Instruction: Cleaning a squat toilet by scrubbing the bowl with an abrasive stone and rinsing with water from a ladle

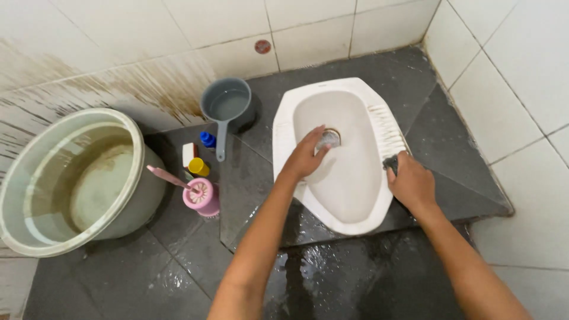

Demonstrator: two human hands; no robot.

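Head view: left hand (306, 155) inside squat toilet (284, 142) bowl, fingers closed on small scrub pad (328, 140) near drain hole. Right hand (411, 182) grips dark sponge (390, 163) on right footrest. Wet floor (332, 266) likely slippery; pad could slip into drain if grip loosens

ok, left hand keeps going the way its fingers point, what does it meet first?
Probably the drain hole of the white squat toilet: the left hand reaches into the bowl with fingertips right at it. Depth is unclear, so they may already touch.
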